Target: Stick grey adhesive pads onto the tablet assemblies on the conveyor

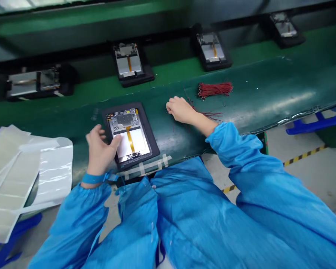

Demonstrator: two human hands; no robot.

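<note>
An opened tablet (141, 134) lies on a black foam pad (151, 140) in front of me, its circuit board, pale battery and orange ribbon cable exposed. My left hand (100, 147) is at the tablet's left edge, thumb stretched over the battery area and fingers loosely curled apart from it. To the right of the tablet, my right hand (180, 109) hovers over the green mat with fingertips pinched together; whatever is between them is too small to make out. Several loose red and black wires (212, 115) lie beside and partly behind my right wrist.
A bundle of red wires (215, 89) sits beyond my right hand. Several more opened tablets on black pads, such as this one (128, 63), stand along the green line behind. White and beige sheets (54, 172) are stacked at left. Tape strips (141, 169) mark the front edge.
</note>
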